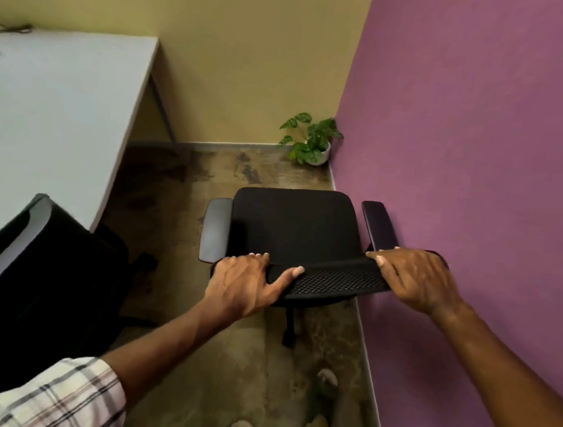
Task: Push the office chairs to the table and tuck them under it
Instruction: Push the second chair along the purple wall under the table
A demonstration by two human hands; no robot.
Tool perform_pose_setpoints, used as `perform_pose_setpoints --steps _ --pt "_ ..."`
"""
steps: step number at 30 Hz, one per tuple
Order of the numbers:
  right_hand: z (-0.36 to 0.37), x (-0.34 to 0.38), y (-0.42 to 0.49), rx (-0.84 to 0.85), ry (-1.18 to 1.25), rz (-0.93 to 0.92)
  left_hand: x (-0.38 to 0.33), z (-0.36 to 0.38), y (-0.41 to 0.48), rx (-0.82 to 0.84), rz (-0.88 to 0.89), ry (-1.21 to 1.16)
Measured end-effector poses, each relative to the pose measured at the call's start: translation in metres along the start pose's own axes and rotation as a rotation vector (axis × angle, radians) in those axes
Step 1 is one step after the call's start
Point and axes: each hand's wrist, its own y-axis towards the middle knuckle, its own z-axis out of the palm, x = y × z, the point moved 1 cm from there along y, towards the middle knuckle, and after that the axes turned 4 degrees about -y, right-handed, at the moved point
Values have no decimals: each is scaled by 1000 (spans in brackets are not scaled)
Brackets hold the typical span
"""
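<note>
A black office chair (294, 226) with grey armrests stands on the floor beside the purple wall, its seat facing away from me. My left hand (244, 283) grips the left end of its mesh backrest top, and my right hand (416, 281) grips the right end. The white table (49, 115) stands to the left, apart from this chair. A second black office chair (26, 278) sits at the table's near corner, its backrest towards me and its seat partly under the table edge.
The purple wall (484, 164) runs close along the chair's right side. A small potted plant (311, 144) stands in the far corner against the yellow wall. My feet in sandals (323, 389) are on the mottled floor behind the chair.
</note>
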Motion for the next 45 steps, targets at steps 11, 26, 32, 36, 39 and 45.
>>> perform_pose_setpoints --steps 11,26,32,36,39,45 --pt "2 -73 136 18 74 -250 -31 2 83 -97 -240 -2" --pt "54 -108 355 159 84 -581 -21 -5 190 -206 -569 -8" --pt "72 -104 496 178 68 -491 21 -25 287 -182 -689 -44" --pt "81 -86 556 203 144 -545 49 -42 320 -171 -751 -55" --pt "87 -74 607 203 170 -600 70 -52 346 -173 -819 -69" --pt "104 -49 705 206 177 -765 93 -62 399 -216 -955 -55"
